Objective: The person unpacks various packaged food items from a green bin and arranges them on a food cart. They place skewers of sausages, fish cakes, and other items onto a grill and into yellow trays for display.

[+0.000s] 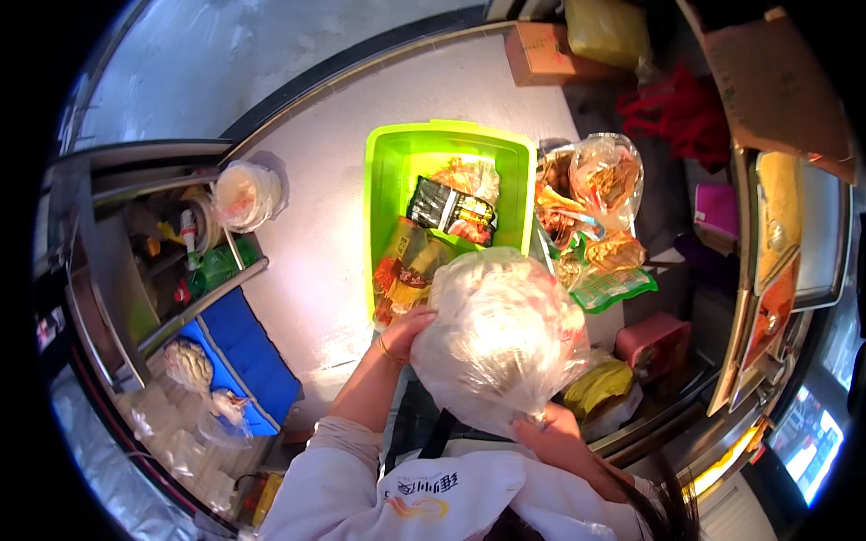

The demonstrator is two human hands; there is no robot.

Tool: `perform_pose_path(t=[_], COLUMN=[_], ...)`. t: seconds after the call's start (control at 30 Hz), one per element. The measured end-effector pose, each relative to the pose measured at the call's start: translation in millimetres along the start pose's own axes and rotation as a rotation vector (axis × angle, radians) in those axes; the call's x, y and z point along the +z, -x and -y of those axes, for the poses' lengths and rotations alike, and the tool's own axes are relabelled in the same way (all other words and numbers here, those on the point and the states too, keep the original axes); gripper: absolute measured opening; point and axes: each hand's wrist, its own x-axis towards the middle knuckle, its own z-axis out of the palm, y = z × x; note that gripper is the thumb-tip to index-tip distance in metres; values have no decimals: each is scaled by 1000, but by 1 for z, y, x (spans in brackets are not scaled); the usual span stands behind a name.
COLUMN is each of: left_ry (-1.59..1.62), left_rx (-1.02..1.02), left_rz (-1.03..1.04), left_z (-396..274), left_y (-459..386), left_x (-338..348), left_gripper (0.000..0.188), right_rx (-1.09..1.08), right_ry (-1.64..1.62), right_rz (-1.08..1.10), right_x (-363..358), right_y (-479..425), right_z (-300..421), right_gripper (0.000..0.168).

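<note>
A large, clear plastic bag [497, 338], puffed out and tied or gathered at its neck, is before me; whitish and reddish contents show through it. My right hand [551, 433] grips the gathered neck. My left hand [409, 331] rests against the bag's left side, its fingers partly hidden by it. Just beyond, a lime-green plastic bin [379, 176] stands on the floor. In it lie a black printed food packet [450, 209], a clear bag of orange-brown food [480, 179] and a yellow-and-red food packet [406, 267]. The bag overlaps the bin's near right corner.
Right of the bin are bags of dried food [602, 176] and a green-edged packet [612, 287]. A pink container [653, 345] stands lower right. Stacked plastic tubs [245, 196] and a blue box [247, 358] are at left, a cardboard box [541, 54] at the back.
</note>
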Motion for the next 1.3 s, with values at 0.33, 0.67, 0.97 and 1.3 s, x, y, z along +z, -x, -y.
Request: perform_pose_path(t=[0.33, 0.67, 0.97, 1.3], left_ry=[155, -319, -747, -1542], left_rx=[147, -49, -423, -571], left_rz=[-61, 158, 381, 670], left_z=[-23, -3, 92, 244], left_y=[45, 98, -7, -73], left_x=[19, 126, 286, 436], left_gripper=[35, 40, 44, 26], right_rx=[-449, -581, -764, -681], right_ry=[483, 100, -325, -198], right_rz=[-288, -810, -1300, -1964], right_x=[45, 41, -18, -17], right_y=[93, 171, 295, 532], right_z=[87, -1, -145, -338], right_gripper=[16, 19, 20, 6])
